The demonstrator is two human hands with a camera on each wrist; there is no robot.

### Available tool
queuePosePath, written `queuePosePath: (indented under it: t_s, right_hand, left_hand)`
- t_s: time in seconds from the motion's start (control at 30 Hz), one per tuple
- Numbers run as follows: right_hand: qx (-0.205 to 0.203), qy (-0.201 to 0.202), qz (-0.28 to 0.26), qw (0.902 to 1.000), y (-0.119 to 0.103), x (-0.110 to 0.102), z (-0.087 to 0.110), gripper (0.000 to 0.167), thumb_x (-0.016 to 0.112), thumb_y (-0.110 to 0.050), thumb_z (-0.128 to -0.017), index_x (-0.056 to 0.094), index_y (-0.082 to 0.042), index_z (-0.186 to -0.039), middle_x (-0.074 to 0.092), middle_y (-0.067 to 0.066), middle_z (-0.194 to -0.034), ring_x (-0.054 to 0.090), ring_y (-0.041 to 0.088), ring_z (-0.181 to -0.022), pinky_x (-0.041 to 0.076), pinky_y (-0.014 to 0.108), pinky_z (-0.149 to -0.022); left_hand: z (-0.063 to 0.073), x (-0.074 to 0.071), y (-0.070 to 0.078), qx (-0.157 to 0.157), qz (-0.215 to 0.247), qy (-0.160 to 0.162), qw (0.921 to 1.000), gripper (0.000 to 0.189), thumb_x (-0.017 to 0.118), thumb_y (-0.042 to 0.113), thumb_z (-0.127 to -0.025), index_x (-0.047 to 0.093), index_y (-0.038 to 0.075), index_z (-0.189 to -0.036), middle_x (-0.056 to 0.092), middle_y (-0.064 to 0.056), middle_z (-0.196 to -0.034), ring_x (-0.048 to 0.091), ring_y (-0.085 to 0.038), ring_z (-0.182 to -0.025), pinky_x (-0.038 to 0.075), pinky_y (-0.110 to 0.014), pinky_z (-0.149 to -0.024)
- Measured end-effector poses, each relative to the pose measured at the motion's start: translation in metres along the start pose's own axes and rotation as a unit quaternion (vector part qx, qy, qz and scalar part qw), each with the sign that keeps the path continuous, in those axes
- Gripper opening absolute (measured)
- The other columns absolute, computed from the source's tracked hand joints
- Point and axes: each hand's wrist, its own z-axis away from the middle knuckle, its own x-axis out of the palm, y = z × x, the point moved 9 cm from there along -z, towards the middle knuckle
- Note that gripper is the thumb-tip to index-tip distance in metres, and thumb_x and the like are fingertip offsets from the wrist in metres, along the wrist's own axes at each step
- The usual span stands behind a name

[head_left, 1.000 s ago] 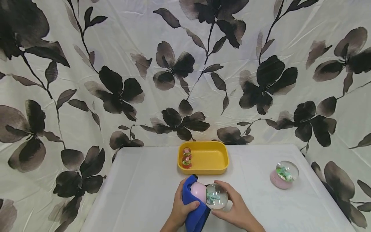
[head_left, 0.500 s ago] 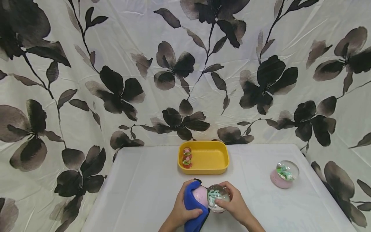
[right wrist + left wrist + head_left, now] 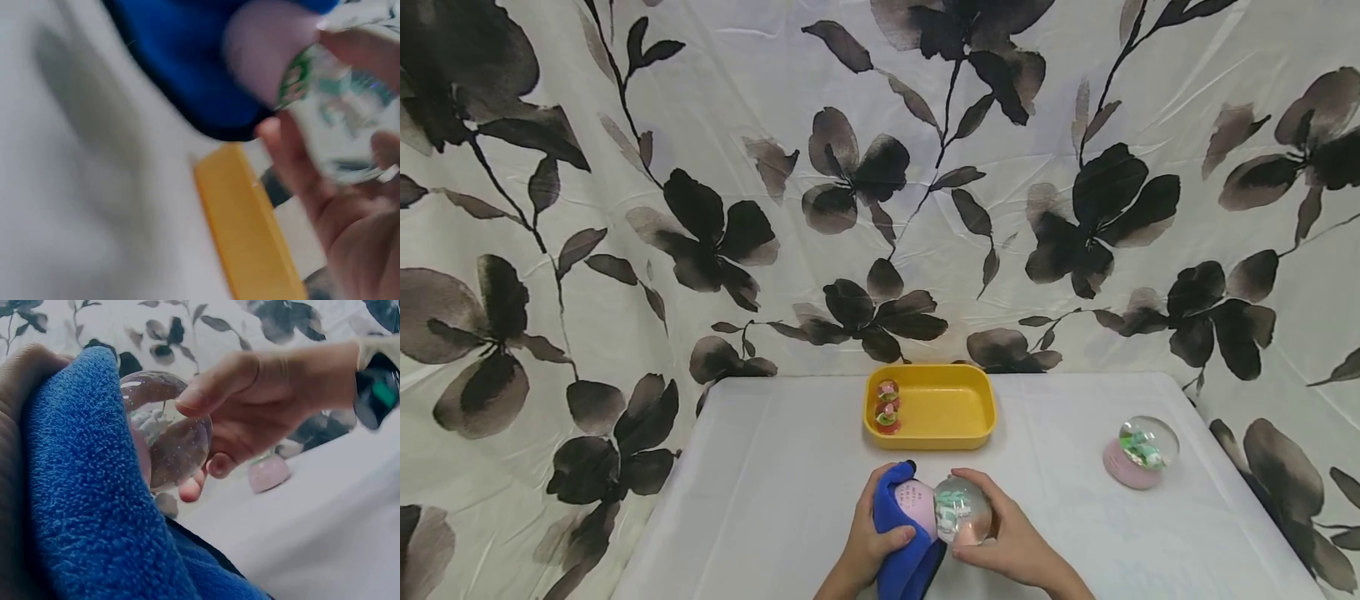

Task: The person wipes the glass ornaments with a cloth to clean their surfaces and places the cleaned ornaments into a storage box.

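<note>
A snow globe with a pink base and a pale green figure inside lies sideways between both hands, over the near part of the table. My left hand holds a blue cloth wrapped against the pink base. The cloth covers most of that base in the left wrist view. My right hand grips the clear dome with thumb and fingers. In the right wrist view the dome sits within the right hand's fingers, the figure showing through it.
A yellow tray stands at the table's back middle, with two small red-based globes at its left end. Another pink-based snow globe stands at the right. A floral curtain hangs behind the white table.
The globe has turned in my hands, and lettering now shows on its pink base. My right thumb has moved from the dome's front to its lower edge. The left hand keeps the cloth on the base.
</note>
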Motion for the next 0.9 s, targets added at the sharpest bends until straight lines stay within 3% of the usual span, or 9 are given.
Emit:
queuePosePath:
  t_s: [0.17,0.3,0.37,0.5,0.6,0.7,0.8,0.9]
  right_hand:
    - [-0.025,0.034,-0.006,0.9991,-0.003,-0.008,0.002,0.079,0.083,-0.003,-0.073,0.042,-0.021,-0.139,0.042,0.013,-0.140,0.051,0.034,-0.115,0.053,0.041,-0.085]
    - [-0.031,0.057,0.055,0.9964,-0.012,-0.015,0.004,0.078,0.087,-0.011,-0.070,0.047,-0.022,-0.135,0.050,0.007,-0.133,0.055,0.027,-0.109,0.053,0.037,-0.080]
    - [-0.045,0.056,0.079,0.9943,-0.016,-0.015,0.005,0.076,0.088,-0.013,-0.069,0.049,-0.021,-0.133,0.054,0.006,-0.128,0.058,0.024,-0.105,0.053,0.036,-0.078]
    - [-0.052,0.043,0.052,0.9964,-0.015,-0.010,0.006,0.071,0.086,-0.011,-0.070,0.050,-0.015,-0.131,0.056,0.010,-0.124,0.059,0.025,-0.104,0.052,0.034,-0.082]
    - [-0.040,0.039,0.009,0.9984,-0.011,-0.007,0.007,0.068,0.083,-0.007,-0.072,0.049,-0.012,-0.131,0.054,0.015,-0.125,0.058,0.028,-0.103,0.053,0.035,-0.080]
    - [-0.008,0.046,-0.047,0.9978,-0.005,-0.007,0.009,0.064,0.078,-0.004,-0.075,0.048,-0.009,-0.131,0.052,0.018,-0.124,0.059,0.028,-0.091,0.054,0.033,-0.066]
    - [0.025,0.054,-0.099,0.9933,0.001,-0.005,0.009,0.061,0.074,-0.003,-0.078,0.045,-0.005,-0.132,0.052,0.020,-0.121,0.060,0.027,-0.078,0.052,0.032,-0.051]
    - [0.044,0.066,-0.114,0.9904,0.005,-0.002,0.009,0.060,0.073,-0.004,-0.081,0.044,-0.004,-0.133,0.053,0.019,-0.119,0.060,0.027,-0.074,0.051,0.031,-0.050]
  left_hand:
    - [-0.003,0.000,-0.001,-0.016,-0.013,0.034,0.9992,0.074,0.068,0.022,-0.082,0.033,0.019,-0.147,0.046,-0.016,-0.133,0.050,-0.033,-0.113,0.047,-0.043,-0.090]
    - [-0.005,-0.003,0.000,-0.023,-0.058,0.079,0.9949,0.074,0.064,0.025,-0.086,0.028,0.012,-0.149,0.040,-0.018,-0.142,0.044,-0.036,-0.123,0.041,-0.055,-0.097]
    - [-0.006,-0.003,0.003,-0.020,-0.090,0.080,0.9925,0.075,0.065,0.026,-0.086,0.028,0.010,-0.150,0.040,-0.017,-0.144,0.044,-0.036,-0.125,0.041,-0.058,-0.097]
    - [-0.009,0.005,0.012,-0.009,-0.124,0.010,0.9922,0.078,0.069,0.028,-0.083,0.032,0.018,-0.150,0.045,-0.010,-0.143,0.048,-0.032,-0.124,0.044,-0.051,-0.096]
    - [-0.010,0.010,0.015,-0.006,-0.095,-0.067,0.9933,0.076,0.071,0.030,-0.082,0.031,0.021,-0.146,0.045,-0.010,-0.140,0.049,-0.030,-0.121,0.043,-0.046,-0.096]
    - [-0.005,0.014,0.010,-0.037,-0.056,-0.120,0.9904,0.077,0.069,0.037,-0.081,0.026,0.020,-0.143,0.043,-0.012,-0.136,0.048,-0.029,-0.117,0.044,-0.043,-0.093]
    - [0.000,0.016,0.001,-0.074,-0.035,-0.140,0.9868,0.080,0.069,0.037,-0.081,0.025,0.021,-0.145,0.043,-0.013,-0.134,0.048,-0.029,-0.116,0.045,-0.043,-0.092]
    - [0.000,0.013,-0.005,-0.090,-0.044,-0.122,0.9874,0.084,0.073,0.032,-0.078,0.027,0.025,-0.147,0.046,-0.010,-0.134,0.050,-0.028,-0.115,0.047,-0.043,-0.091]
